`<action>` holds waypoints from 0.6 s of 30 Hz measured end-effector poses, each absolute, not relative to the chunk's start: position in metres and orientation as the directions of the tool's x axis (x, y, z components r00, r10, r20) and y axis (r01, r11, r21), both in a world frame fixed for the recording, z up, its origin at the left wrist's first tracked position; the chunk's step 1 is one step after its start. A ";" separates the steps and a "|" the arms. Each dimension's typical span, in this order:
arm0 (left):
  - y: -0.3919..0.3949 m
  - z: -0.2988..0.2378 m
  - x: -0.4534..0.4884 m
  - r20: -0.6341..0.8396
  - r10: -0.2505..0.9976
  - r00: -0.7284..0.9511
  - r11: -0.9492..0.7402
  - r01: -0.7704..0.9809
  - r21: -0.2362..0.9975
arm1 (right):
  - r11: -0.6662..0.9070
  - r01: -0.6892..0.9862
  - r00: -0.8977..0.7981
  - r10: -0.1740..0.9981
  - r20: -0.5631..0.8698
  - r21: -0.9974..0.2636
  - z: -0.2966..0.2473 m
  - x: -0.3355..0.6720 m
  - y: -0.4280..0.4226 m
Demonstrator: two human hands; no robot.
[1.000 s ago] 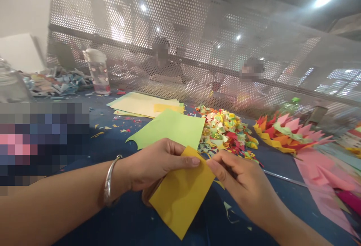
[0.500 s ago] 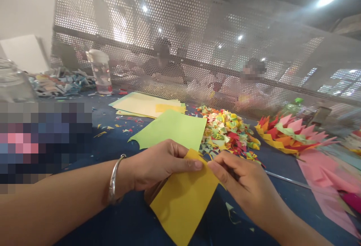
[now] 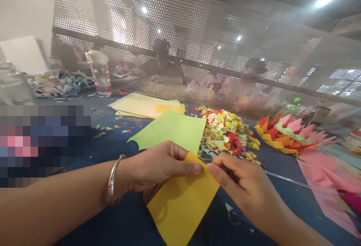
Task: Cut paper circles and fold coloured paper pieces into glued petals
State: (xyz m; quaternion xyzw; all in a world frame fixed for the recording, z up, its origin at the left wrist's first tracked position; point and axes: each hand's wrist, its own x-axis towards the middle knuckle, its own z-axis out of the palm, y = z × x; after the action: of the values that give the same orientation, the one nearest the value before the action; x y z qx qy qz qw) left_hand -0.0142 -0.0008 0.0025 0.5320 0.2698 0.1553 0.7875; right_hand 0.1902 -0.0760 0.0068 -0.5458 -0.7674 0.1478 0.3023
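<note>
Head view: left hand (image 3: pixel 158 165) and right hand (image 3: pixel 242 186) both pinch the yellow paper (image 3: pixel 180 201) (top corner) tight.

One yellow paper sheet (image 3: pixel 180 201); one light green sheet (image 3: pixel 172 129); one stack of pale yellow sheets (image 3: pixel 141 105); one heap of mixed paper scraps (image 3: pixel 228 131); one lidded clear cup (image 3: pixel 98 75); one silver bangle (image 3: pixel 113 180); one green-capped bottle (image 3: pixel 291 105); two persons (image 3: pixel 166 78) behind the perforated screen (image 3: pixel 197 31).
</note>
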 end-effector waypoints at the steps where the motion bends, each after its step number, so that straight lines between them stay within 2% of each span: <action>1: -0.001 0.002 -0.014 -0.262 0.531 0.806 0.388 0.043 0.921 | 0.364 0.746 -0.227 0.927 0.300 -0.558 0.007 0.191 -0.076; 18: 0.000 -0.001 -0.014 -0.265 0.521 0.812 0.374 0.063 0.925 | 0.348 0.730 -0.224 0.935 0.275 -0.588 0.005 0.190 -0.075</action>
State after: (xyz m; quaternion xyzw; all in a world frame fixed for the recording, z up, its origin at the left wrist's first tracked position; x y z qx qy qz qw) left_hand -0.0143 -0.0001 -0.0010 0.5402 0.2700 0.1460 0.7835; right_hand 0.1898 -0.0745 0.0048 -0.5449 -0.7638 0.1698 0.3015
